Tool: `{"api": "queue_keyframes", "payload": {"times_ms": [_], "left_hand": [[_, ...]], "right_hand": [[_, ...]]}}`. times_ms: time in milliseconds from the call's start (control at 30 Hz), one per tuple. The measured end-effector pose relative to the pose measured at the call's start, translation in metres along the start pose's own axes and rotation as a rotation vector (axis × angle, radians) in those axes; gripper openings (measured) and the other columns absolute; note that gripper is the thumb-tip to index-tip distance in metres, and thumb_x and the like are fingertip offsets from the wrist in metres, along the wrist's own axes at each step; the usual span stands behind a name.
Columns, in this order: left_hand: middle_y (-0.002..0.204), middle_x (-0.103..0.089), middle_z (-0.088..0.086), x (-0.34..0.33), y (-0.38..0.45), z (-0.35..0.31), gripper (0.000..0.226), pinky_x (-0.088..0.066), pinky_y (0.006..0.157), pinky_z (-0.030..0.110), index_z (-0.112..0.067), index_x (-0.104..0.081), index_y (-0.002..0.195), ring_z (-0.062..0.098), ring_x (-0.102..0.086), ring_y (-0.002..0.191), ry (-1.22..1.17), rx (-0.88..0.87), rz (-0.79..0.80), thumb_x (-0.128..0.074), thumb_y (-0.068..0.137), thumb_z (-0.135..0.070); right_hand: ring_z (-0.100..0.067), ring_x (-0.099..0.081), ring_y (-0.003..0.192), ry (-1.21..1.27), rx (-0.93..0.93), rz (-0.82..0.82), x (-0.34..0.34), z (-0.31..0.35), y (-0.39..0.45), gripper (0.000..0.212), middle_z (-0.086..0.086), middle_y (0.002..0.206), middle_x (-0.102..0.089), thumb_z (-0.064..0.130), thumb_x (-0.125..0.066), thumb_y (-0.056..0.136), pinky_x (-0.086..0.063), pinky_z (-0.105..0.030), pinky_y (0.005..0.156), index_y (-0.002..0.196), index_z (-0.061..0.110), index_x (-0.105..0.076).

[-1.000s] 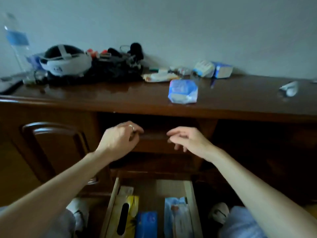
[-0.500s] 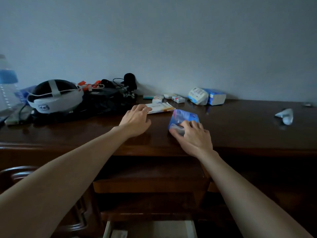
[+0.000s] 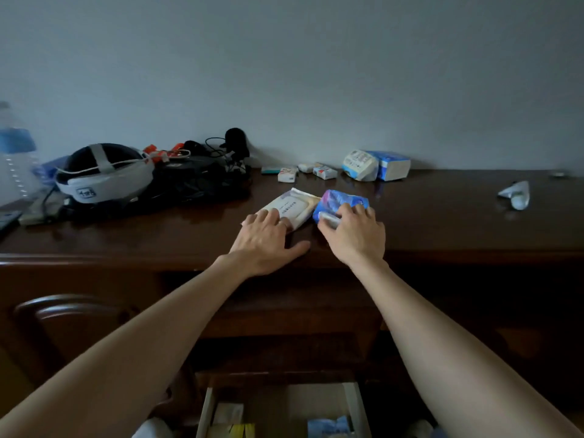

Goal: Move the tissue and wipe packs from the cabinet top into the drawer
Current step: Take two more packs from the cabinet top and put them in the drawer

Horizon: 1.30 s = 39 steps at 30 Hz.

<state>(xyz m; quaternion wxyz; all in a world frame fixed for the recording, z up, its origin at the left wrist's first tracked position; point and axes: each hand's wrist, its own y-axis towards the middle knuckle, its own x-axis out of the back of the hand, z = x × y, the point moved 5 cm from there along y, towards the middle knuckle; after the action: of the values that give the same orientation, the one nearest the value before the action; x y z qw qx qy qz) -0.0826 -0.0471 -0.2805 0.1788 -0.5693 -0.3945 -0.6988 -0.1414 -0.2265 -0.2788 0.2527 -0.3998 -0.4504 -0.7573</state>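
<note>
We are reaching both arms over the dark wooden counter (image 3: 442, 222), and each hand is landing on a pack near its front edge. Our left hand (image 3: 268, 238) is lying flat with the fingers fairly straight, the fingertips resting on the near end of the white wipe pack (image 3: 292, 205) and the thumb spread out along the counter; its grip is spread, not pinching anything. Our right hand (image 3: 354, 232) is curling over the blue tissue pack (image 3: 341, 202), with fingers bent across its top and the thumb pressing at its near left corner, so this grip is closing around the pack. The two packs are lying side by side, just touching or nearly so, with the wipe pack to the left. Farther back by the wall, a white-and-blue pack (image 3: 361, 165) and a blue box of tissues (image 3: 393, 165) are sitting together, and some small packets (image 3: 324, 171) are lying to their left. A white headset (image 3: 104, 175) and a tangle of black cables (image 3: 202, 181) are taking up the left part of the counter, and a crumpled tube (image 3: 515, 195) is lying well apart on the right. Below us, the open drawer (image 3: 203, 412) is showing at the bottom, already holding some yellow and blue packs.
</note>
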Motion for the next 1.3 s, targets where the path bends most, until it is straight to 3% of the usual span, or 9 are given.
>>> {"api": "queue_keyframes", "payload": {"times_ms": [67, 133, 233, 300, 433, 633, 967, 1167, 1300], "left_hand": [[0.116, -0.056, 0.004, 0.009, -0.042, -0.009, 0.093, -0.033, 0.111, 0.046, -0.021, -0.063, 0.126, 0.027, -0.049, 0.119, 0.066, -0.108, -0.091, -0.041, 0.072, -0.092], [0.123, -0.056, 0.008, 0.014, -0.070, -0.007, 0.073, -0.023, 0.119, 0.055, -0.020, -0.064, 0.127, 0.032, -0.044, 0.129, 0.151, -0.192, -0.137, -0.070, 0.074, -0.070], [0.143, -0.051, 0.008, 0.018, -0.097, 0.004, 0.035, -0.023, 0.120, 0.057, -0.022, -0.070, 0.119, 0.032, -0.032, 0.146, -0.018, -0.118, -0.152, -0.078, 0.084, -0.023], [0.143, -0.056, 0.003, 0.021, -0.112, 0.006, 0.020, -0.044, 0.106, 0.043, -0.024, -0.073, 0.106, 0.027, -0.047, 0.138, -0.184, -0.104, -0.251, -0.071, 0.089, -0.014], [0.113, -0.074, -0.008, 0.019, -0.146, -0.003, 0.022, -0.055, 0.074, 0.033, -0.024, -0.066, 0.108, 0.017, -0.067, 0.109, -0.213, -0.103, -0.541, -0.063, 0.091, -0.010], [0.102, -0.067, -0.002, -0.093, -0.245, -0.027, 0.019, -0.052, 0.059, 0.032, -0.022, -0.054, 0.113, 0.019, -0.064, 0.096, -0.300, -0.061, -0.380, -0.051, 0.099, -0.010], [0.104, -0.065, 0.002, -0.207, -0.306, -0.004, 0.013, -0.046, 0.057, 0.031, -0.022, -0.049, 0.117, 0.026, -0.064, 0.072, -0.500, 0.348, -0.153, -0.043, 0.106, -0.022], [0.072, -0.055, -0.014, -0.240, -0.311, -0.025, 0.015, -0.045, 0.048, 0.011, -0.017, -0.055, 0.116, -0.006, -0.059, 0.061, -0.705, 0.491, -0.087, -0.049, 0.104, -0.024], [0.094, -0.069, 0.000, -0.248, -0.272, -0.090, 0.016, -0.055, 0.058, 0.030, -0.012, -0.064, 0.112, 0.011, -0.066, 0.075, -0.661, 0.222, -0.097, -0.055, 0.101, -0.019]], "right_hand": [[-0.030, -0.049, 0.121, -0.013, 0.079, 0.003, 0.004, 0.005, -0.027, 0.069, -0.005, 0.125, -0.061, 0.079, -0.041, 0.083, -0.044, -0.047, 0.089, 0.116, 0.020, -0.058], [-0.033, -0.048, 0.120, -0.059, 0.206, 0.019, 0.008, 0.007, -0.059, 0.075, -0.006, 0.124, -0.057, 0.082, -0.049, 0.078, -0.044, -0.048, 0.090, 0.121, 0.021, -0.054], [-0.035, -0.052, 0.110, -0.090, 0.341, -0.127, 0.026, 0.002, -0.096, 0.049, -0.007, 0.115, -0.059, 0.035, -0.079, 0.077, -0.045, -0.046, 0.082, 0.120, 0.022, -0.059], [-0.034, -0.056, 0.098, 0.021, 0.323, -0.255, 0.037, -0.006, -0.116, 0.045, -0.006, 0.102, -0.063, 0.006, -0.078, 0.069, -0.044, -0.043, 0.074, 0.109, 0.021, -0.065], [-0.032, -0.056, 0.098, 0.173, 0.320, -0.262, 0.013, -0.018, -0.155, 0.051, -0.005, 0.106, -0.064, 0.009, -0.079, 0.066, -0.046, -0.041, 0.076, 0.112, 0.021, -0.063], [-0.012, -0.063, 0.077, 0.426, 0.177, 0.268, -0.099, -0.059, -0.234, 0.026, 0.016, 0.086, -0.061, 0.038, -0.067, 0.088, -0.039, -0.024, 0.054, 0.106, 0.035, -0.049], [-0.017, -0.065, 0.080, 0.354, -0.230, 0.762, -0.220, -0.148, -0.318, 0.020, 0.017, 0.087, -0.063, 0.038, -0.057, 0.087, -0.049, -0.032, 0.065, 0.107, 0.041, -0.054], [-0.027, -0.066, 0.087, 0.356, -0.455, 0.489, -0.226, -0.171, -0.320, 0.019, 0.002, 0.092, -0.068, 0.039, -0.061, 0.088, -0.055, -0.040, 0.074, 0.104, 0.029, -0.061], [-0.037, -0.067, 0.097, 0.327, -0.590, 0.223, -0.201, -0.203, -0.309, 0.030, -0.012, 0.106, -0.072, 0.034, -0.063, 0.090, -0.048, -0.036, 0.075, 0.115, 0.018, -0.063]]}}
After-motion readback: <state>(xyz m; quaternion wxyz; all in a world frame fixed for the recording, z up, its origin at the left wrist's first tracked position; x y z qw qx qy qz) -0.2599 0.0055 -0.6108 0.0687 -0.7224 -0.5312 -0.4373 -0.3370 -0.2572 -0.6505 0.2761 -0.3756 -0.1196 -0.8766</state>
